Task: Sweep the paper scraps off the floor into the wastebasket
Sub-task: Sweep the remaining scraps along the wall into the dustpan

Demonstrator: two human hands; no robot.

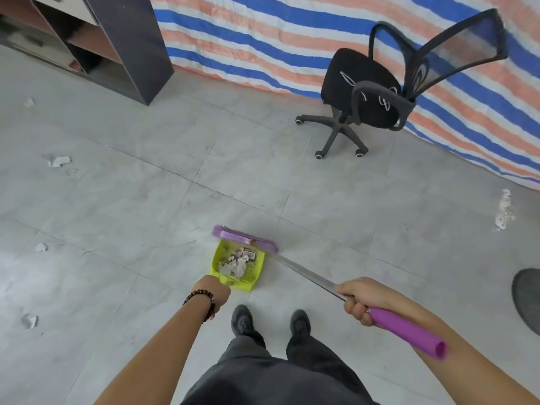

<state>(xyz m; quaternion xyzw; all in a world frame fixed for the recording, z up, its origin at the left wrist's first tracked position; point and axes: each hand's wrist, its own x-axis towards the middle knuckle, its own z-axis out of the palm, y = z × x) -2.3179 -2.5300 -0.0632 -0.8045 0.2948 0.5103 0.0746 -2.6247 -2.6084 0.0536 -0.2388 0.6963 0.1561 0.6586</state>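
Observation:
A lime-green dustpan (219, 259) rests on the grey tiled floor just ahead of my feet, with several white paper scraps (235, 264) piled inside. My left hand (214, 290) is shut on its handle, which the hand hides. The purple broom (245, 238) has its head set against the pan's far edge. Its metal shaft runs back to my right hand (357, 299), which grips it just above the purple grip. More scraps lie on the floor to the left (60, 161), (41, 247), (30, 320), (29, 102). No wastebasket is in view.
A black mesh office chair (377, 89) stands at the back right before a striped tarp (263, 39). A dark shelving unit (131, 45) fills the back left. A dark round object (527, 299) sits at the right edge. White specks (504, 211) mark the floor at right.

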